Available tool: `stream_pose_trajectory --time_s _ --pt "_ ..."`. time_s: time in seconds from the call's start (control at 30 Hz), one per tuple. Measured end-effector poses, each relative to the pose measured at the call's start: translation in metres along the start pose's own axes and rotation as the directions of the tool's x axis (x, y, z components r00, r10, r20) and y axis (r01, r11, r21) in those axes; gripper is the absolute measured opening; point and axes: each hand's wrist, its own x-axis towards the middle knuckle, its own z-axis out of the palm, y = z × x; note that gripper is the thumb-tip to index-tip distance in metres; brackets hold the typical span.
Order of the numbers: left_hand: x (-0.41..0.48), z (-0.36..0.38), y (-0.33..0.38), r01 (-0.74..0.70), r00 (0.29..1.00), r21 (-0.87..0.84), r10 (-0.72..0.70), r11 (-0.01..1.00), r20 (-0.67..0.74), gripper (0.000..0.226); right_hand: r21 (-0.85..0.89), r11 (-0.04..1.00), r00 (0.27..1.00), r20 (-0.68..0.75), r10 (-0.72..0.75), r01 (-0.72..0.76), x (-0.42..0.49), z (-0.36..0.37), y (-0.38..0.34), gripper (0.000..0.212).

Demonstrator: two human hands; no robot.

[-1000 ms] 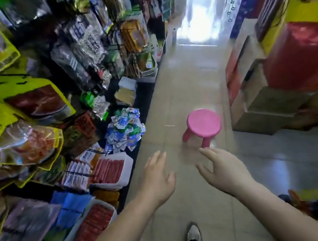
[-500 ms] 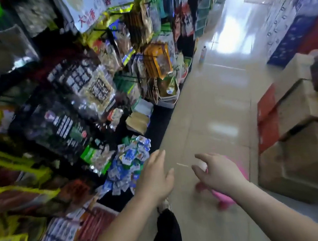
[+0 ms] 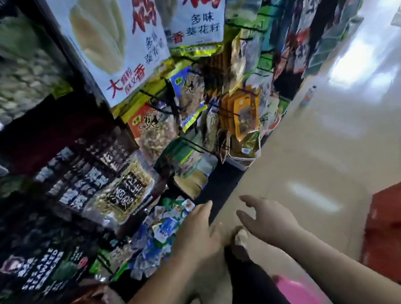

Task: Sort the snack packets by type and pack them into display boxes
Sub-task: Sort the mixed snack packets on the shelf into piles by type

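Both hands empty: left hand (image 3: pixel 198 233) fingers straight, right hand (image 3: pixel 271 219) loosely curled. Small packets (image 3: pixel 164 226) heaped just left of left fingers, contact unclear. Prob light, crinkly, slippery film; pinch sealed edges or scoop a few. Cardboard box (image 3: pixel 394 218) well right of right fingers, contents not visible.

Small snack packets (image 3: pixel 165 225): blue, white and green sachets, 1 loose heap, jumbled and overlapping, on the low shelf edge beside the aisle floor.
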Motion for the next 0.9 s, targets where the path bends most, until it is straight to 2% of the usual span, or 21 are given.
stream_pose_trajectory --time_s 0.13,0.2,0.37,0.5,0.67,0.8,0.9 --pt "0.042 0.005 0.009 0.144 0.988 -0.035 -0.145 0.989 -0.051 0.062 -0.008 0.996 0.991 0.1 -0.088 0.089 0.073 -0.022 0.019 0.055" --pt "0.068 0.015 0.018 0.233 0.963 -0.056 -0.239 0.971 -0.122 0.06 0.002 0.987 0.977 0.139 -0.161 0.162 0.112 -0.032 0.034 0.053" --pt "0.14 0.059 0.053 0.416 0.864 -0.171 -0.447 0.893 -0.232 0.065 0.014 0.934 0.904 0.247 -0.348 0.356 0.214 -0.048 0.088 0.05" --pt "0.164 0.088 0.092 0.533 0.772 -0.266 -0.591 0.803 -0.236 0.061 0.047 0.908 0.846 0.348 -0.405 0.416 0.262 -0.049 0.129 0.048" --pt "0.18 0.109 0.099 0.558 0.728 -0.309 -0.633 0.77 -0.263 0.061 0.076 0.886 0.783 0.437 -0.442 0.458 0.297 -0.024 0.14 0.048" --pt "0.218 0.148 0.058 0.588 0.697 -0.326 -0.668 0.74 -0.26 0.063 0.092 0.89 0.77 0.466 -0.435 0.447 0.338 0.033 0.155 0.058" --pt "0.26 0.179 0.014 0.6 0.695 -0.303 -0.67 0.74 -0.26 0.06 0.072 0.891 0.773 0.469 -0.428 0.449 0.374 0.079 0.168 0.055"
